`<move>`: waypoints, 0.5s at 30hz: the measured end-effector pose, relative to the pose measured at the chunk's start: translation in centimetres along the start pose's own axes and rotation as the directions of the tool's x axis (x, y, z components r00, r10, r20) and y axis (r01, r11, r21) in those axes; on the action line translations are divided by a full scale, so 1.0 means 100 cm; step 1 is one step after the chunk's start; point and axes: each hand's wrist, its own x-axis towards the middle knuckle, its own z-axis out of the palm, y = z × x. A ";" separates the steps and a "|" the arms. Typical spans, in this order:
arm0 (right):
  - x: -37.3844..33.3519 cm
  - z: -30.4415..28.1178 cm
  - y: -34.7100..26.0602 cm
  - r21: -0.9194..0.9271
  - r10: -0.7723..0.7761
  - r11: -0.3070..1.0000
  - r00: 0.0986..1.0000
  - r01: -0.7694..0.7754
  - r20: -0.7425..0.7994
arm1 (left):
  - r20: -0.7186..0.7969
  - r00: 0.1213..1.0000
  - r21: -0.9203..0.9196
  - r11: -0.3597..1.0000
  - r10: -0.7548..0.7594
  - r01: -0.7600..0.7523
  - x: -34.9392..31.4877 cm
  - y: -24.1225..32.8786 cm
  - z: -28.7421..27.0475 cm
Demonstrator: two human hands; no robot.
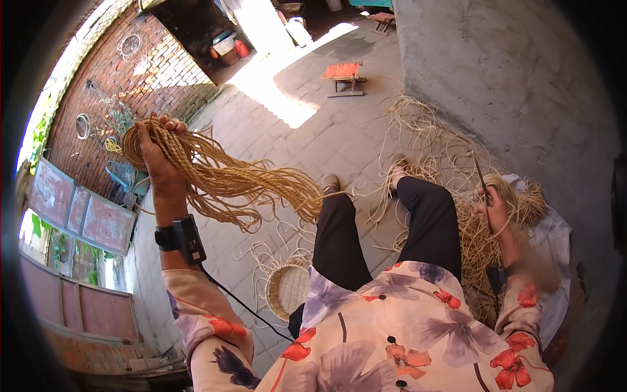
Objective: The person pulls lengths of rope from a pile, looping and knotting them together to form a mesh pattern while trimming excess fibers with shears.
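Note:
My left hand (157, 151) is raised at the left, its fingers wrapped round the looped end of a hank of twisted straw cord (245, 183). The loose strands of the hank spread to the right, as far as my left knee. Low at the right, my right hand (496, 208) is closed on a thin dark rod (482, 175) that points up and away; its exact kind is unclear. That hand is over a big heap of pale straw cord (477, 261), and some strands lie against its fingers.
Loose strands (424, 127) trail over the paving by the grey wall (509, 72). A round woven basket (287, 291) stands beside my left leg. White sheeting (552, 261) lies under the heap. Farther off is a folding stool with an orange seat (343, 72); a brick wall (117, 78) stands left.

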 end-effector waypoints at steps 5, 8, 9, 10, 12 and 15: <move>0.023 0.038 -0.058 -0.683 -0.233 0.708 0.972 0.177 0.010 | 0.182 0.983 -0.078 0.997 0.012 0.002 -0.002 0.015 0.027; 0.021 0.081 -0.101 -0.120 -0.244 0.956 0.951 0.269 0.189 | 0.205 0.978 -0.109 0.994 0.036 -0.014 -0.002 0.014 0.040; 0.018 0.102 -0.112 -0.010 -0.318 0.941 0.898 0.337 0.303 | 0.210 0.977 -0.131 0.991 0.047 -0.020 -0.003 0.014 0.043; 0.015 0.126 -0.117 0.107 -0.376 0.925 0.848 0.363 0.373 | 0.216 0.975 -0.137 0.990 0.046 -0.016 -0.002 0.014 0.045; -0.003 0.170 -0.144 0.141 -0.359 0.932 0.807 0.333 0.469 | 0.249 0.967 -0.167 0.986 0.058 -0.016 -0.002 0.012 0.049; -0.018 0.223 -0.142 0.427 -0.319 0.904 0.694 0.017 0.646 | 0.297 0.952 -0.206 0.979 0.076 -0.014 0.001 0.006 0.054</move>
